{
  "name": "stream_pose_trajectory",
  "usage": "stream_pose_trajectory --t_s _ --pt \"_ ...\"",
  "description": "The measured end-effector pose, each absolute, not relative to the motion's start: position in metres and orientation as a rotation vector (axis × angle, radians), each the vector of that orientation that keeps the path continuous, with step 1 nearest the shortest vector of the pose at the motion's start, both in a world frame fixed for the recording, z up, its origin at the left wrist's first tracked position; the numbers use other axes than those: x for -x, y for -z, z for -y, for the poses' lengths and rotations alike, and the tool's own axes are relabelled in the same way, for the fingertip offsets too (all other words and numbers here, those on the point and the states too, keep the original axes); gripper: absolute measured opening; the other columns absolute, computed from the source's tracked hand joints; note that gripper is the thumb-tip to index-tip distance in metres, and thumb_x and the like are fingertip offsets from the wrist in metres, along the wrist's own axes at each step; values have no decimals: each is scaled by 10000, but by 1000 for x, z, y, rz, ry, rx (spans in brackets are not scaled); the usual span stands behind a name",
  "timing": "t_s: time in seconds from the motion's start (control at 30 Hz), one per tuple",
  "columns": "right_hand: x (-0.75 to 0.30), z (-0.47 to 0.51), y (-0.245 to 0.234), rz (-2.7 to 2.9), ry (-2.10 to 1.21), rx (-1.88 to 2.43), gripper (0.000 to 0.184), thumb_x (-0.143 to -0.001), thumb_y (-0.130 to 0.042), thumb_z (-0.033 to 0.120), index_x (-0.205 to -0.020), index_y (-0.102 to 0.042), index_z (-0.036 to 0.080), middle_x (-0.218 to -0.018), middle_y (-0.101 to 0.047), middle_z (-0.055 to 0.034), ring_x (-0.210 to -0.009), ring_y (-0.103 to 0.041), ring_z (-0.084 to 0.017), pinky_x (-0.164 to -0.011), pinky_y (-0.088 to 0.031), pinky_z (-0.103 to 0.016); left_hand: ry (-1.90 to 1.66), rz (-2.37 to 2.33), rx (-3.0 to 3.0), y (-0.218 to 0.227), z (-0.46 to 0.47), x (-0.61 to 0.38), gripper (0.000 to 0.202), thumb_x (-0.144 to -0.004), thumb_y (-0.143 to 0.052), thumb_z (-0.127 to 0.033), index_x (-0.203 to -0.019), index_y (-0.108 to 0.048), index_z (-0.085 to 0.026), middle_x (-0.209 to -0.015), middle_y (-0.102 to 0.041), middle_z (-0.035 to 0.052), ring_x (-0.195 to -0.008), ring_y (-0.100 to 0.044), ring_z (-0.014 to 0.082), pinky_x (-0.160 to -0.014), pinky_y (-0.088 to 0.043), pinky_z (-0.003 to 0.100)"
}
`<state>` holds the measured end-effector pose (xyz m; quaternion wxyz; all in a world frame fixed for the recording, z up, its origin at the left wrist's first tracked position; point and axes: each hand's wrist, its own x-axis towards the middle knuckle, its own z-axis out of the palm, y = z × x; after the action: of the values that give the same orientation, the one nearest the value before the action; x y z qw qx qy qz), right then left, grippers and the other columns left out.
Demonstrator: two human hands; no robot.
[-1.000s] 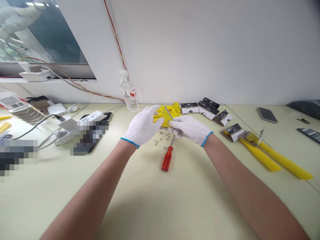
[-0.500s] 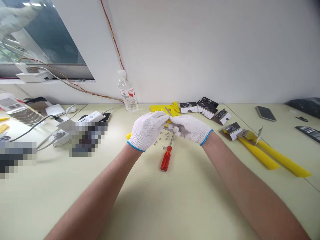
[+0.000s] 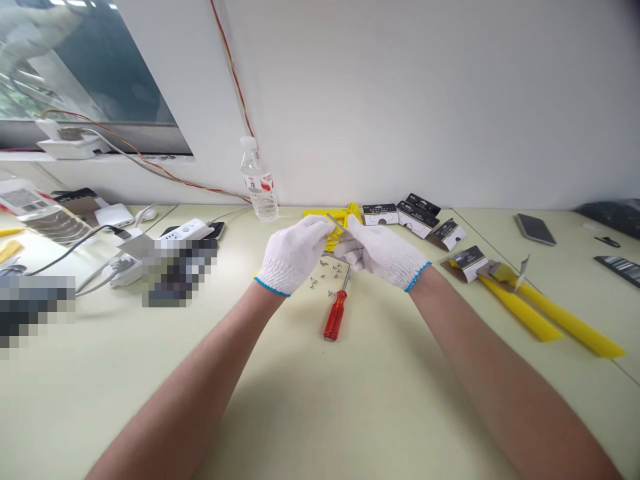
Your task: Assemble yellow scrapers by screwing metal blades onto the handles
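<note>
A slim metal strip [image 3: 336,223] slants up and left from the pinching fingers of the gloved right hand [image 3: 383,252], above the counter [image 3: 400,380], while the gloved left hand [image 3: 295,255] curls its fingers just beside it, their grip unclear.

Plastic bottle's label [image 3: 259,183]: nothing legible.

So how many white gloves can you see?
2: one on the left hand, one on the right hand. No others show.
</note>
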<state>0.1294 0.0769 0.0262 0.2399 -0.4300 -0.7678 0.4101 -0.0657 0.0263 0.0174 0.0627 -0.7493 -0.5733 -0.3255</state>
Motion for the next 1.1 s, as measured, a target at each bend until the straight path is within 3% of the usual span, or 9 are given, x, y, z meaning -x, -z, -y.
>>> stream_pose_trajectory --t_s 0.1,0.2,0.33,0.57,0.87,1.1 --pt "-130 -78 -22 2293 -675 1417 489 -1077 -434 465 -1072 -711 62 -959 -635 -124 -773 -516 -104 -712 -397 -224 1362 1979 2150 -26 -27 75 192 -909 -661 -247 -1077 -753 -238 -1156 -774 32 -986 -721 194 -855 -556 287" --pt "-128 -84 -11 2379 -450 1526 226 -941 -636 257 -994 -759 76 -1009 -649 -111 -880 -526 -131 -805 -370 -235 1749 2259 2001 -35 -27 82 240 -832 -742 -334 -1034 -755 -204 -998 -792 36 -829 -727 189 -732 -571 278" --pt "-118 -87 -3 2513 -349 1623 178 -900 -654 244 -945 -791 141 -981 -661 -82 -877 -545 -151 -805 -372 -246 2085 2397 1937 -46 -22 83 302 -779 -776 -339 -1029 -746 -172 -946 -791 46 -789 -721 184 -650 -559 270" --pt "-102 -84 -3 2612 -304 1757 256 -934 -633 350 -1010 -807 178 -1009 -673 -87 -873 -584 -166 -760 -382 -245 2082 2473 1996 -57 -14 79 274 -797 -765 -303 -1024 -736 -153 -951 -783 42 -803 -692 162 -683 -539 270" --pt "-99 -88 -1 2610 -249 1760 262 -953 -514 186 -998 -760 107 -983 -654 -125 -815 -551 -151 -742 -350 -239 2103 2509 2215 -42 -20 82 304 -814 -767 -298 -1067 -717 -137 -1005 -800 77 -811 -738 176 -668 -568 267" --pt "-116 -87 -17 2369 -302 1339 243 -1023 -516 255 -954 -635 56 -941 -593 -119 -820 -471 -120 -759 -328 -224 1931 2475 2352 -31 -23 79 278 -852 -699 -297 -1086 -754 -158 -982 -795 55 -754 -711 157 -619 -562 253"
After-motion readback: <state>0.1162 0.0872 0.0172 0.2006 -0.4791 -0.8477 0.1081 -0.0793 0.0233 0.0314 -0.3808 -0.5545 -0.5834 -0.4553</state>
